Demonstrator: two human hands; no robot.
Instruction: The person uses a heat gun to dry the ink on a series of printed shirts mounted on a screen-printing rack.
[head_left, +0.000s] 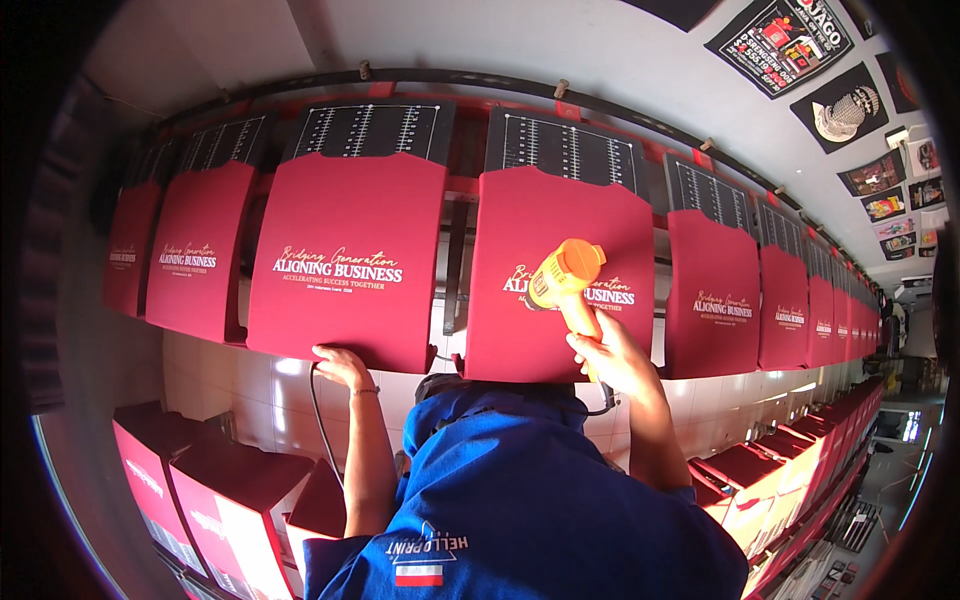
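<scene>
My right hand (pixel 620 362) is wrapped round the handle of a yellow-orange heat gun (pixel 566 274). The gun is over the white and gold print on a dark red shirt (pixel 560 345), which is stretched on a black board. Its body covers part of the lettering. At the front edge of the neighbouring red shirt (pixel 350 210), my left hand (pixel 345 368) has its fingers bent around a dark cord (pixel 322 430), which hangs down beside my forearm. The palm side of that hand is hidden.
More printed red shirts (pixel 710 300) on black boards with white scale marks (pixel 370 130) run left and right in a long row. A dark rail (pixel 460 84) passes behind them. Another row of shirts (pixel 225 490) stands behind me. Printed samples (pixel 785 45) hang on the wall.
</scene>
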